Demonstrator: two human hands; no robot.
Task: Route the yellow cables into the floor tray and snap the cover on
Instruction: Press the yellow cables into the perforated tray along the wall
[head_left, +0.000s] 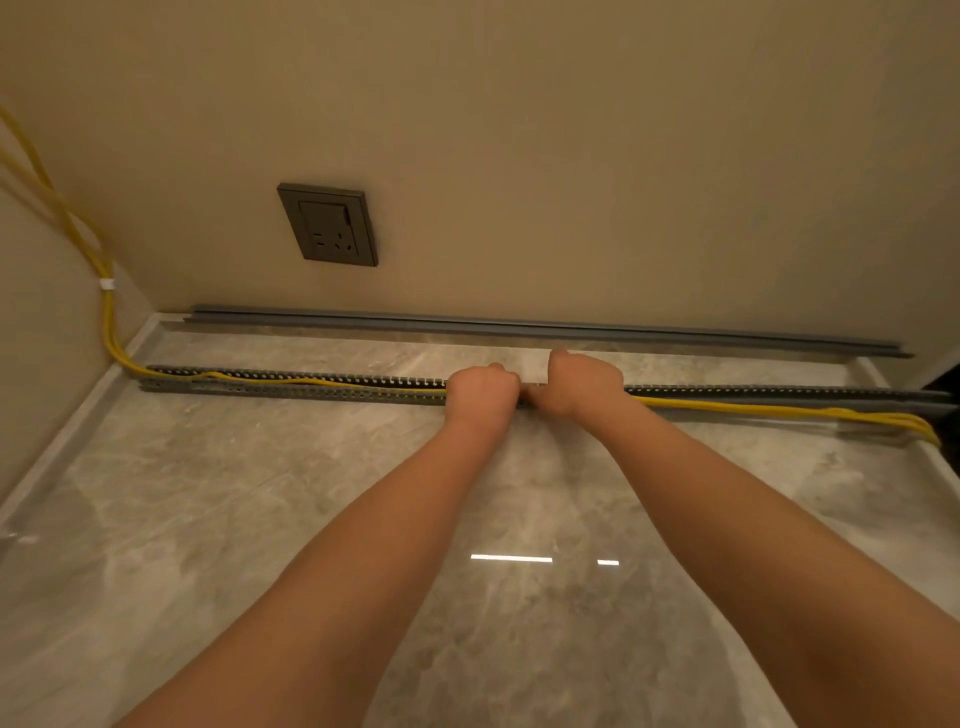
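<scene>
Yellow cables (753, 411): left run seated in slotted grey plastic floor tray (291, 393); right run outside, just beside tray. Left hand (483, 389), right hand (584, 382) at tray middle, fingers hidden: grip cannot tell. Long grey cover strip (519, 327) lies apart behind tray, unfitted.
</scene>
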